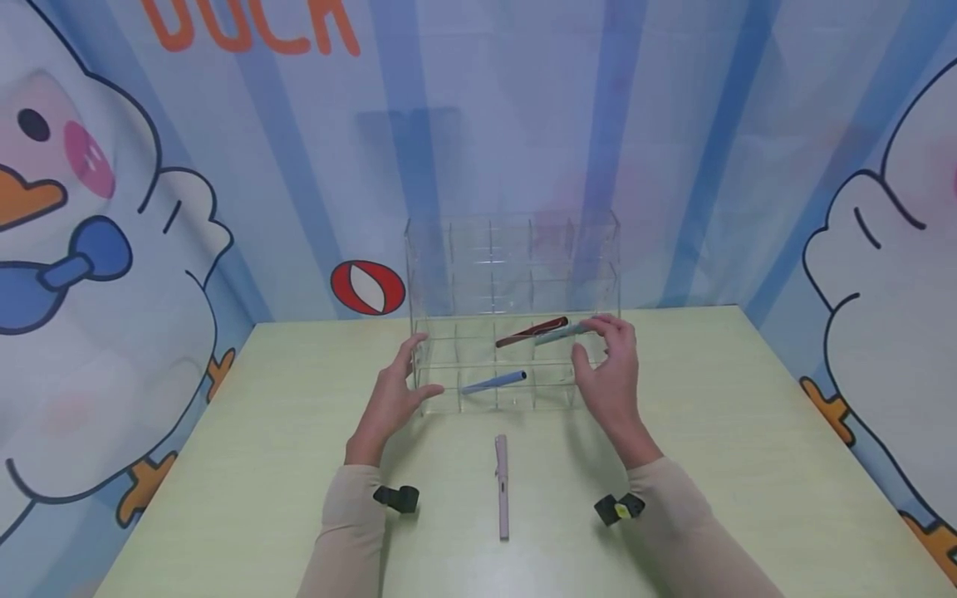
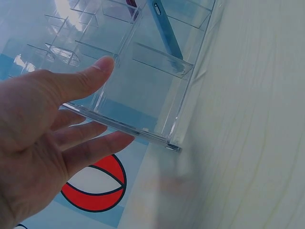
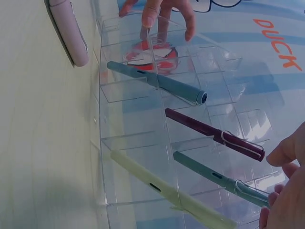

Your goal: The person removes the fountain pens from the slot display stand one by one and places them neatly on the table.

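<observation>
A clear compartmented organizer (image 1: 478,365) stands at the table's back edge. My left hand (image 1: 389,399) holds its left side, thumb in front and fingers against the outer wall. My right hand (image 1: 609,378) is at the right side, its fingertips at the capped end of a teal pen (image 3: 214,174); in the head view the thumb stands apart from that pen. A dark red pen (image 1: 531,332) leans beside the teal one. In the front row lean a blue pen (image 1: 493,382) and a pale yellow-green pen (image 3: 147,183), which my right hand largely hides in the head view.
A lilac pen (image 1: 503,486) lies lengthwise on the pale table (image 1: 254,465), between my forearms and in front of the organizer. Behind the table hangs a blue striped backdrop (image 1: 508,124) with cartoon ducks. Each wrist wears a small black camera.
</observation>
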`<state>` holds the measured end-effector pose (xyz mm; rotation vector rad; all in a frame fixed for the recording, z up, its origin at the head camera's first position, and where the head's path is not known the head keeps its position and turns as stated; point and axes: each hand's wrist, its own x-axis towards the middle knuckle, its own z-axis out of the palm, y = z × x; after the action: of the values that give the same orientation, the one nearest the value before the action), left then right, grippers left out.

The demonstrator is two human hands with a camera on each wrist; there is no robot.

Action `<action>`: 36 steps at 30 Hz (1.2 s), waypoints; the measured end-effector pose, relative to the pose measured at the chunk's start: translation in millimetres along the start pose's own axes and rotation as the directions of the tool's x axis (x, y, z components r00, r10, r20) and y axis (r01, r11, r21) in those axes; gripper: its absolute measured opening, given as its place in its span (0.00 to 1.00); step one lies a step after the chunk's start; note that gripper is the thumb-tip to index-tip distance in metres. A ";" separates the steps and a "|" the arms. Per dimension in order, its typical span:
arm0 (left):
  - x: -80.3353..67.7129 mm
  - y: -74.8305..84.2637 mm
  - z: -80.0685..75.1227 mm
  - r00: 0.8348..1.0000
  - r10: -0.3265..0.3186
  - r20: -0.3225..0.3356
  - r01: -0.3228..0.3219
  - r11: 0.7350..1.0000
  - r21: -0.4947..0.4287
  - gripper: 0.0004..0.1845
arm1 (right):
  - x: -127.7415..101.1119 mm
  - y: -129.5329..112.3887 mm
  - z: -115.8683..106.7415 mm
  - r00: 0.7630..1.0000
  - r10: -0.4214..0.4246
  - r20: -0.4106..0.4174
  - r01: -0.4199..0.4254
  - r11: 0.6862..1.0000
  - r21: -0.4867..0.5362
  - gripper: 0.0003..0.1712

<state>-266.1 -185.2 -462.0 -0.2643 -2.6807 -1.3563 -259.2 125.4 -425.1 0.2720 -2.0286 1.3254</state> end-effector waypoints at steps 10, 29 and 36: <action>1.0 -0.9 0.4 1.000 0.011 -0.006 -0.011 1.000 -0.001 0.48 | 8.3 9.3 -0.2 0.997 -0.011 -0.081 0.011 1.000 -0.011 0.23; 0.8 -3.0 0.5 1.000 0.008 -0.005 -0.008 1.000 0.000 0.48 | 14.6 22.6 -1.1 0.998 -0.053 0.045 0.056 0.996 -0.072 0.27; 1.9 -3.9 1.4 1.000 0.012 -0.010 -0.012 1.000 0.004 0.47 | 15.9 24.0 -1.6 0.993 -0.018 0.117 0.029 0.995 -0.093 0.26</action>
<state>-268.8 -186.2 -465.5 -0.2714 -2.6693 -1.3450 -282.6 140.7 -431.8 0.3359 -2.1716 1.2202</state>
